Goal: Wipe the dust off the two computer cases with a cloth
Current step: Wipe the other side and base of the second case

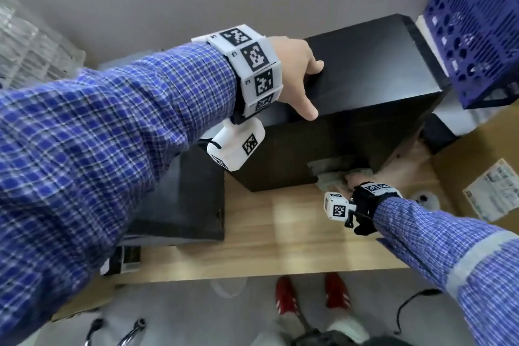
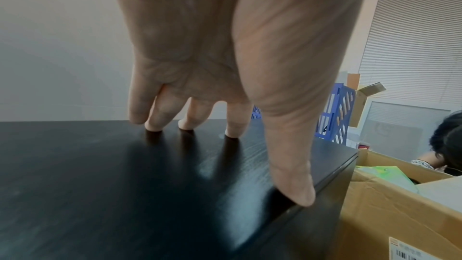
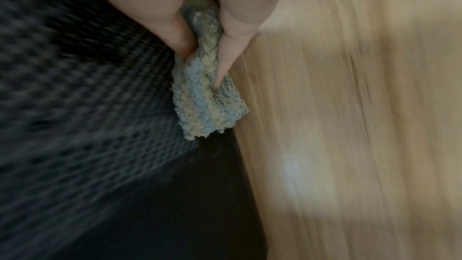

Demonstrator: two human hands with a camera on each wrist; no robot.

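A tall black computer case (image 1: 373, 70) stands upright on the wooden table (image 1: 280, 233). My left hand (image 1: 297, 76) rests on its top, fingertips (image 2: 185, 126) and thumb pressed on the black panel (image 2: 100, 185), fingers fairly straight. Low against the case's near side, my right hand (image 1: 356, 178) grips a fluffy pale blue-green cloth (image 1: 328, 181), (image 3: 207, 102), pinched between thumb and fingers against the meshed black side (image 3: 87, 96). A second black case (image 1: 182, 199) lies flat on the table to the left, under my left arm.
A blue perforated file rack (image 1: 477, 25) stands behind the tall case at the right. An open cardboard box (image 2: 400, 205) sits beside the case. A paper sheet (image 1: 494, 191) lies at the right. Another person's head (image 2: 447, 141) shows far right.
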